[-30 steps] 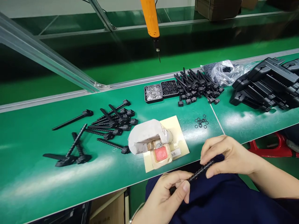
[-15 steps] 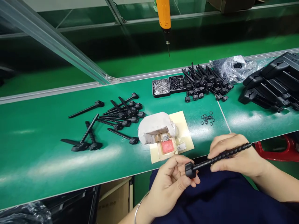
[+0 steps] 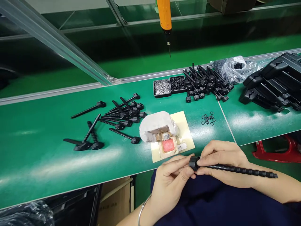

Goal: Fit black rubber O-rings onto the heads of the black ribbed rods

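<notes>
1. Green matting covers the long bench (image 3: 47, 157) in front of me, with a stack of black moulded housings (image 3: 272, 84) at its far right and a crinkled plastic bag (image 3: 232, 70) beside them.
2. An orange driver (image 3: 164, 14) hangs over the far edge; below it lie two heaps of black ribbed rods, one on the left (image 3: 122, 116) and one further back on the right (image 3: 207, 83).
3. The ribbed rod (image 3: 235, 169) I hold now lies nearly level over my lap, tip pointing right; half a second ago it slanted upward, so I have turned it flat and brought its head between both hands.
4. My right hand (image 3: 225, 163) is closed round the shaft near the head.
5. My left hand (image 3: 174, 179) pinches the head end, I think; the fingertips hide it.
6. Tiny black rings (image 3: 208, 118) sit loose on the mat, well apart from my hands.
</notes>
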A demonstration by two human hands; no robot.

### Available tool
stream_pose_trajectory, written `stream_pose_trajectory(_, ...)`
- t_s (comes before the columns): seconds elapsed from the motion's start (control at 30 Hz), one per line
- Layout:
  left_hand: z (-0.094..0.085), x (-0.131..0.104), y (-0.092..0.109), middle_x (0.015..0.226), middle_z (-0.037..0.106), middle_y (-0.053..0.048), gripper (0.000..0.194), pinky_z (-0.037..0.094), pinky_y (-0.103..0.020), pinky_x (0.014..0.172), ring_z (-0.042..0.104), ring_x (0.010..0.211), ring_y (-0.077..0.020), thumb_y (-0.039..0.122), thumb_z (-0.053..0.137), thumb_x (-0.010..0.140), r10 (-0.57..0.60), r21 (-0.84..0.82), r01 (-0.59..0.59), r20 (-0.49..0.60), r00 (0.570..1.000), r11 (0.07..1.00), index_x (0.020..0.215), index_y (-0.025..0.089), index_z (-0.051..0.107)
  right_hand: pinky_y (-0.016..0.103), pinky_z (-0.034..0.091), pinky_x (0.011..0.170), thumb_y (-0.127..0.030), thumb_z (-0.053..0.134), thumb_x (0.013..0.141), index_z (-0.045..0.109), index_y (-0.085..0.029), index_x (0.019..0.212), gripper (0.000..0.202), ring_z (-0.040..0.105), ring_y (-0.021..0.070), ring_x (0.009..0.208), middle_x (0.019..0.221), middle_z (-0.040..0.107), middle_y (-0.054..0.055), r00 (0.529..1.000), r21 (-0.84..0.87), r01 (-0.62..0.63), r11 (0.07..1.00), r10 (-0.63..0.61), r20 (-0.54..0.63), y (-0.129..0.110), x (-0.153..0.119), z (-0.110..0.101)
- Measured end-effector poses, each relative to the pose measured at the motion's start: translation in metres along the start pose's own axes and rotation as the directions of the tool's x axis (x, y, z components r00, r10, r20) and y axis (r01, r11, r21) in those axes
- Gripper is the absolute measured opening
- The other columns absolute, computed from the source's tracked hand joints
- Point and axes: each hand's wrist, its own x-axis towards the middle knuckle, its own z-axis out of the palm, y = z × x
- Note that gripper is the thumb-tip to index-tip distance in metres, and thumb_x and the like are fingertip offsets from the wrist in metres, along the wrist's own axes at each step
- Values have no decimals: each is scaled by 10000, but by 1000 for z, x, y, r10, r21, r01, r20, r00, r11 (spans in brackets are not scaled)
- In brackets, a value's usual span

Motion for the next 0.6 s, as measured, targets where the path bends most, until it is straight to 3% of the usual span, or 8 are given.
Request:
stream_pose_trajectory(0.13, 0, -3, -1, 800, 772, 10, 254, 605, -147, 708, 728, 721, -109, 158, 760, 850, 142, 170, -129, -63, 988, 977, 1046, 315, 798, 161, 526, 622, -87, 677, 921, 710, -67, 967, 60, 631, 86, 691, 820, 668, 69, 989, -170, 144, 975, -149, -17, 3, -5, 9)
stream_pose_trajectory(0.27, 0, -5, -3, 775, 765, 22, 336, 607, -153, 730, 725, 734, -112, 161, 870, 738, 309, 278, -278, -77, 948, 920, 1046, 254, 774, 214, 539, 639, 0, 573, 920, 690, -62, 981, 146, 636, 126, 740, 837, 661, 91, 983, -168, 186, 968, -184, 31, 1, -9, 8)
stream_pose_trajectory(0.37, -2, -7, -2, 754, 746, 17, 246, 592, -145, 683, 695, 678, -97, 152, 829, 788, 337, 331, -303, -50, 940, 894, 1014, 211, 752, 215, 576, 719, 6, 548, 926, 691, -90, 1080, 231, 654, 123, 818, 929, 669, 97, 995, -17, 43, 999, -41, 93, -1, -10, 1)
stream_pose_trajectory(0.43, -3, -8, 1, 703, 720, 27, 212, 581, -149, 677, 680, 667, -97, 144, 795, 818, 327, 357, -300, -17, 945, 885, 1012, 202, 733, 201, 595, 751, -74, 649, 914, 698, -123, 1110, 208, 679, 111, 831, 1009, 670, 92, 975, 139, -200, 970, 183, 126, -3, -8, -5)
stream_pose_trajectory(0.47, -3, -8, 2, 699, 714, 26, 203, 575, -146, 676, 677, 665, -96, 140, 785, 823, 323, 375, -301, 3, 946, 877, 1008, 197, 726, 192, 599, 747, -134, 726, 881, 703, -128, 1093, 213, 691, 109, 812, 1011, 674, 86, 932, 225, -352, 908, 319, 170, -3, -7, -7)
stream_pose_trajectory(0.5, -3, -9, 3, 699, 708, 23, 197, 568, -140, 669, 674, 658, -93, 134, 777, 824, 323, 392, -307, 27, 946, 867, 1003, 191, 720, 184, 599, 731, -190, 795, 832, 704, -124, 1065, 259, 701, 109, 784, 984, 684, 80, 860, 302, -505, 808, 445, 248, -3, -6, -8)
stream_pose_trajectory(0.6, 0, -9, 5, 743, 711, -11, 186, 555, -129, 647, 674, 653, -93, 109, 758, 816, 304, 417, -326, 121, 945, 849, 985, 164, 704, 157, 572, 651, -241, 934, 636, 658, -113, 951, 438, 694, 109, 689, 804, 709, 38, 582, 374, -813, 445, 631, 513, 1, -1, -7)
